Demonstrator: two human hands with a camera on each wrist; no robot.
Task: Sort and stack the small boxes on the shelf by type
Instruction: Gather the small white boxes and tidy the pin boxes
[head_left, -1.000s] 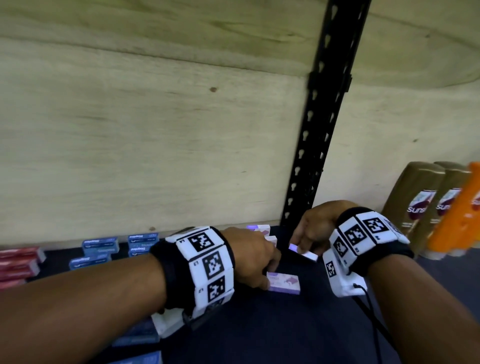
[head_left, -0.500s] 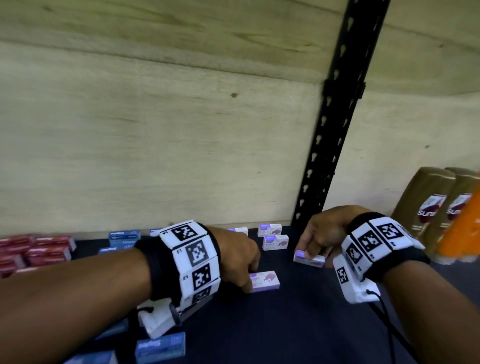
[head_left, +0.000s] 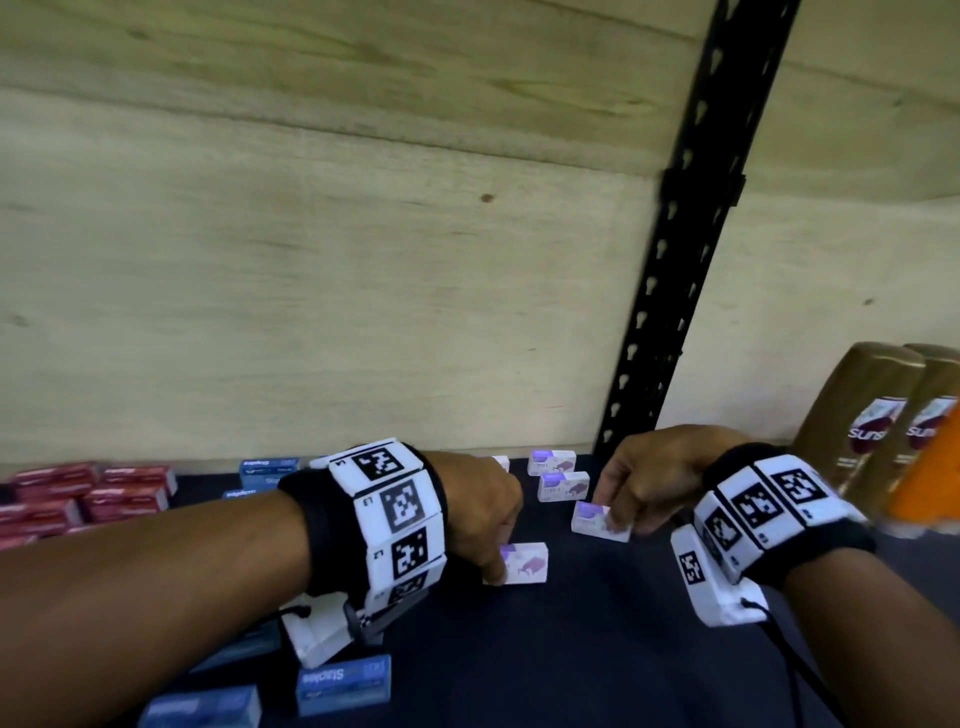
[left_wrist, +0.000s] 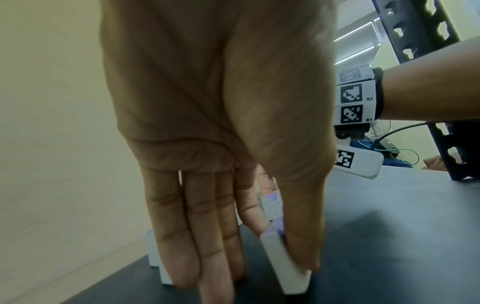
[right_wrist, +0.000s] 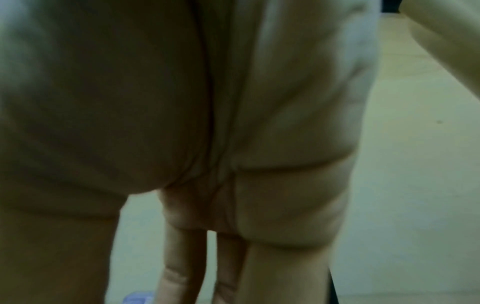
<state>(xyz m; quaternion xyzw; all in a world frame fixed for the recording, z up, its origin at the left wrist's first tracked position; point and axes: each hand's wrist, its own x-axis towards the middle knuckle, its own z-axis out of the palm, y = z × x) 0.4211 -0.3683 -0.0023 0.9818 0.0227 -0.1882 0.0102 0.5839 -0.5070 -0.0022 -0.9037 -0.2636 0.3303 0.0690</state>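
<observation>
Small white-and-purple boxes lie on the dark shelf (head_left: 597, 649). My left hand (head_left: 493, 551) pinches one such box (head_left: 524, 564) between thumb and forefinger; the left wrist view shows that box (left_wrist: 285, 265) on edge under my thumb. My right hand (head_left: 623, 506) pinches a second white-and-purple box (head_left: 597, 522), held slightly above the shelf. Two more white-and-purple boxes (head_left: 563, 486) sit by the back wall between my hands. The right wrist view is blurred; my right hand's fingers (right_wrist: 182, 273) point down over a purple box corner (right_wrist: 137, 298).
Blue staple boxes (head_left: 343, 683) lie at the front left and along the back (head_left: 267, 467). Red boxes (head_left: 93, 493) are stacked at far left. A black upright post (head_left: 670, 291) stands at the back. Golden shampoo bottles (head_left: 862, 415) and an orange bottle (head_left: 930, 483) stand at right.
The view has shifted left, bringing more red and blue boxes into sight. My right hand has lifted its box slightly and drawn it forward; my left hand stays on its box.
</observation>
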